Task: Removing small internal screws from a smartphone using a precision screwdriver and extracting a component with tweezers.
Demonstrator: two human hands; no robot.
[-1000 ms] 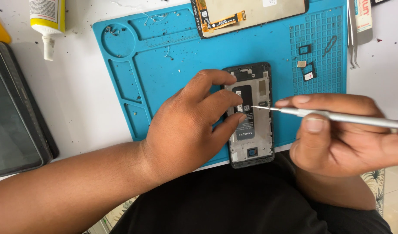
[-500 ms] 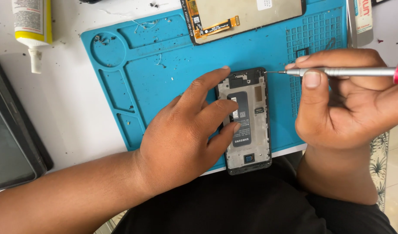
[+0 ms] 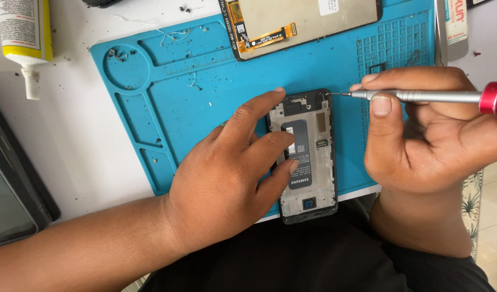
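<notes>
An opened phone point(image 3: 313, 178) with its back cover off lies on a blue silicone work mat point(image 3: 205, 92), its lower end hanging over the table's near edge. My left hand point(image 3: 227, 178) rests on the phone's left side, fingers spread across the battery. My right hand point(image 3: 421, 130) grips a silver precision screwdriver point(image 3: 427, 96) with a red cap. The screwdriver's tip touches the phone's top right corner.
A detached phone screen point(image 3: 308, 16) with an orange flex cable lies at the mat's far edge. A white glue bottle point(image 3: 24, 38) with a yellow band is at the top left. A dark tablet point(image 3: 10, 184) sits at the left edge. A flat packaged item point(image 3: 454, 24) lies at the top right.
My right hand has carried the screwdriver tip from the phone's middle up to its top right corner. My left hand stays on the phone.
</notes>
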